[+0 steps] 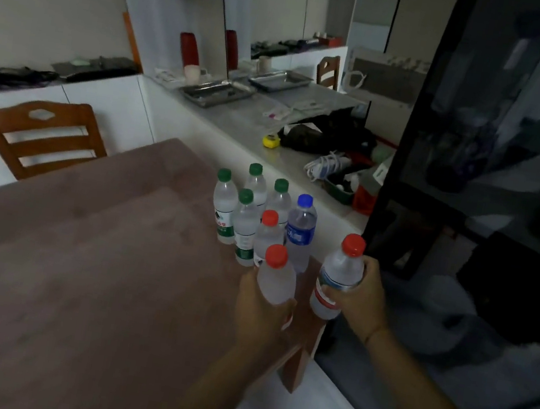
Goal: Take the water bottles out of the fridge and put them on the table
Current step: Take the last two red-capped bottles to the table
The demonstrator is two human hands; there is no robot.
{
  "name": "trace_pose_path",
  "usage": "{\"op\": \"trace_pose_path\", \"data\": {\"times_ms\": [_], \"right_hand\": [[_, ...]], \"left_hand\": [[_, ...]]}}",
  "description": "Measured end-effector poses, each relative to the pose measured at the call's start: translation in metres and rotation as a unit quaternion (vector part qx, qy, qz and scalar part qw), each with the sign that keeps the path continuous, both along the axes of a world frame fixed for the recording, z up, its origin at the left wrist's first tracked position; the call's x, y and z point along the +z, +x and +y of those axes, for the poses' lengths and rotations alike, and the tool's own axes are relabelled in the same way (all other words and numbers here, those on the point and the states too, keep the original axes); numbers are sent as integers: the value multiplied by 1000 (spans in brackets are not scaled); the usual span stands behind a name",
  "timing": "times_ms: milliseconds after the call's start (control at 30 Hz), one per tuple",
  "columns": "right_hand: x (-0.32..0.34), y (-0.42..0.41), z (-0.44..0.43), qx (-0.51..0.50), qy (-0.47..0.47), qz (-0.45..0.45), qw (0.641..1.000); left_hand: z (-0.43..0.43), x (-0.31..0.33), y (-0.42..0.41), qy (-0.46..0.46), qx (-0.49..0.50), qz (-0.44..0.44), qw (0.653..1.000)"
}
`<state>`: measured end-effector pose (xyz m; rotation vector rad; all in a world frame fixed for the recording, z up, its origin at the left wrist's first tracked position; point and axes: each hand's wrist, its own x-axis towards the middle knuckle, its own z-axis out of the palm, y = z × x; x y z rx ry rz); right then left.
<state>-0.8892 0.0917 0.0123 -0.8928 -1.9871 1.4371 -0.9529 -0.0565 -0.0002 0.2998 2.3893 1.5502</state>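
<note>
Brown table fills the left, and a dark glass-fronted fridge looms to the right of both hands. Six standing bottles cluster at the table's corner, just beyond the left fingers: four green caps, one blue, one red. Left hand wraps round a red-capped bottle above the table edge. Right hand grips a second red-capped bottle, tilted, off the table, just beside the left fingers.
</note>
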Motion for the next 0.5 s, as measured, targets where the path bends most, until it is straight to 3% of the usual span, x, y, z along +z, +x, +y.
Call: {"op": "trace_pose_path", "data": {"times_ms": [233,500], "right_hand": [[-18,-41,40,36,12,-40,998],[-42,-64,53,30,-14,-60,998]], "left_hand": [[32,-22,-19,-9,41,16,999],[54,-44,-32,-5,20,6,1000]]}}
